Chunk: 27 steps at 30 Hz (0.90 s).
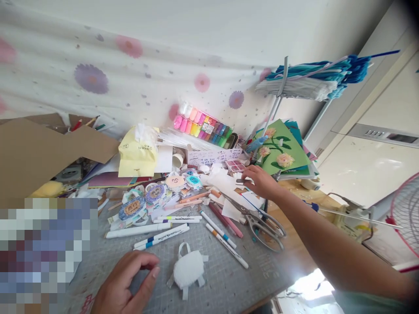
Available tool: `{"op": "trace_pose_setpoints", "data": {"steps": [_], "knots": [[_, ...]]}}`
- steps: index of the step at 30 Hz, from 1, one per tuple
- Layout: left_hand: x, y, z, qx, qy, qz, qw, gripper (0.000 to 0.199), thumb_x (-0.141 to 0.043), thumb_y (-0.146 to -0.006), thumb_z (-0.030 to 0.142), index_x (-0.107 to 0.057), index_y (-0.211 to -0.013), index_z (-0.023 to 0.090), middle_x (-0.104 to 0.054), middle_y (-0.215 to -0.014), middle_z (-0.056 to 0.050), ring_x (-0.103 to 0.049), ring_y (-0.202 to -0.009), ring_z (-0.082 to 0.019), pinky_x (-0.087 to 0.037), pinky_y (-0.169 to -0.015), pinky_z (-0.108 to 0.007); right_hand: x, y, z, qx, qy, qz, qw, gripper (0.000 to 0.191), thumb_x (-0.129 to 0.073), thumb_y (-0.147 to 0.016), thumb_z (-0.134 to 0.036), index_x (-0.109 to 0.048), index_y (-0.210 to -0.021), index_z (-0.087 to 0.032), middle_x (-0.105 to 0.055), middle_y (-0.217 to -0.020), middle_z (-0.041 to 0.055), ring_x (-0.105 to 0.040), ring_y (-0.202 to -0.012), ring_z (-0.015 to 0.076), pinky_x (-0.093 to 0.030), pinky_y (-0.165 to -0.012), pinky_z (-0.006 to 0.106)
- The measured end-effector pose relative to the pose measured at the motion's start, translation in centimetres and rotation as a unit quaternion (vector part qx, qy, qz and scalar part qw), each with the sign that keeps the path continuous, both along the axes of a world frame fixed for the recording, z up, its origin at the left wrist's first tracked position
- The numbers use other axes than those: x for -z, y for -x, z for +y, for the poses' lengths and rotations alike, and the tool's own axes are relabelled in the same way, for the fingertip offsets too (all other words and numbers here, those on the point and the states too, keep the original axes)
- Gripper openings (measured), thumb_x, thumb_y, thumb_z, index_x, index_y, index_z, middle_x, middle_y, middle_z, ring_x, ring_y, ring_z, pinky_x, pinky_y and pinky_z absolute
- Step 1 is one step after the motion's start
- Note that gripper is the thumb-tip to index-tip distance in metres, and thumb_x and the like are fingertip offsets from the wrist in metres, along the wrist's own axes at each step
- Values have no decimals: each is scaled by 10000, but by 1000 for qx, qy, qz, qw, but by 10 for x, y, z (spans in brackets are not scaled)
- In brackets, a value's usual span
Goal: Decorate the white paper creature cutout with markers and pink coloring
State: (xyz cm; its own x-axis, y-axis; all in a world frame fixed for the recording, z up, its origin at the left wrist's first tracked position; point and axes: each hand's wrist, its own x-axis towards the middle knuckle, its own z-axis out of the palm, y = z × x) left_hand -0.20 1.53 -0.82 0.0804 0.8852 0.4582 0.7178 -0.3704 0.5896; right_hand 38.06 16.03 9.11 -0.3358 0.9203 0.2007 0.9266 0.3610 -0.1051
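Observation:
My left hand (126,283) rests on the grey cutting mat (222,279), thumb and index finger curved with a gap between them and nothing held. Just right of it lies a small white fuzzy turtle-like shape (189,268) with a loop at the top and short strips sticking out. My right hand (262,181) reaches over the clutter at the back right, its fingertips together around a small greyish piece (241,180) too small to name. Large scissors (262,224) lie below that hand. Several markers (163,235) are spread between the hands.
Decorated turtle-like pieces (132,208) lie at the left middle. Behind stand a tray of coloured clay (204,126), a yellow packet (137,152) and a cardboard box (49,152). Pipe cleaners (314,78) and a green flower picture (281,150) are at right, with a fan (407,218) beyond.

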Motion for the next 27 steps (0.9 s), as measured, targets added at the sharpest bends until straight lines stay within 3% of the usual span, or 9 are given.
{"op": "trace_pose_setpoints", "data": {"steps": [4, 8, 11, 13, 15, 18, 20, 24, 27], "knots": [[-14, -15, -10, -10, -35, -17, 999, 144, -581, -835, 393, -632, -870, 264, -697, -836, 17, -670, -761, -174, -538, -698, -235, -16, 40, -65, -109, 15, 74, 991, 173, -495, -934, -212, -613, -1058, -187, -684, -990, 55, -636, -875, 158, -493, -776, 259], [-43, -46, -30, 57, -5, -61, 996, 285, -597, -833, 336, -591, -1101, 242, -700, -921, -20, -665, -827, -182, -541, -767, -278, -12, 86, -121, -240, 51, 213, 946, 230, -481, -941, -229, -628, -1106, -165, -694, -966, 88, -634, -865, 178, -485, -758, 282], [-58, -61, -43, 103, 71, -129, 984, 399, -598, -828, 321, -539, -1208, 216, -690, -944, -48, -649, -785, -174, -543, -760, -312, -4, 110, -146, -254, 69, 230, 937, 238, -539, -892, -212, -649, -1104, -199, -690, -940, 70, -618, -855, 182, -468, -796, 311], [-60, -64, -52, 116, 107, -213, 964, 360, -582, -841, 315, -531, -1179, 201, -678, -889, -46, -639, -759, -166, -539, -749, -314, 4, 123, -157, -224, 76, 302, 923, 138, -582, -861, -249, -682, -946, -206, -655, -807, 33, -589, -774, 176, -459, -798, 329], [-56, -66, -62, 124, 133, -289, 940, 322, -575, -851, 316, -519, -1144, 194, -664, -896, -53, -636, -800, -170, -531, -772, -319, 14, 135, -166, -181, 87, 458, 866, 212, -605, -851, -380, -664, -755, -201, -594, -743, 21, -551, -732, 176, -458, -757, 326], [-46, -69, -79, 154, 192, -326, 913, 309, -603, -840, 339, -526, -1100, 191, -642, -994, -76, -623, -862, -180, -518, -797, -323, 31, 151, -180, -134, 129, 696, 693, 408, -589, -821, -575, -646, -682, -195, -555, -739, 25, -511, -694, 166, -434, -645, 283], [-42, -71, -90, 188, 222, -319, 902, 316, -609, -837, 392, -541, -1070, 189, -631, -967, -65, -608, -825, -174, -512, -748, -299, 43, 159, -191, -119, 174, 765, 609, 375, -638, -796, -565, -653, -718, -198, -526, -669, -3, -464, -610, 137, -397, -582, 255], [-42, -69, -106, 207, 235, -231, 921, 324, -499, -896, 490, -576, -853, 178, -576, -703, -1, -549, -654, -144, -455, -626, -248, 63, 161, -215, -150, 274, 733, 604, 267, -784, -709, -409, -644, -734, -183, -525, -614, -29, -448, -576, 116, -360, -569, 239], [-43, -66, -110, 250, 224, -140, 932, 384, -444, -921, 499, -624, -819, 176, -641, -756, -28, -594, -723, -172, -461, -697, -262, 69, 153, -229, -159, 330, 698, 615, 359, -797, -660, -464, -593, -667, -169, -481, -579, -44, -384, -548, 97, -285, -528, 227]]}}
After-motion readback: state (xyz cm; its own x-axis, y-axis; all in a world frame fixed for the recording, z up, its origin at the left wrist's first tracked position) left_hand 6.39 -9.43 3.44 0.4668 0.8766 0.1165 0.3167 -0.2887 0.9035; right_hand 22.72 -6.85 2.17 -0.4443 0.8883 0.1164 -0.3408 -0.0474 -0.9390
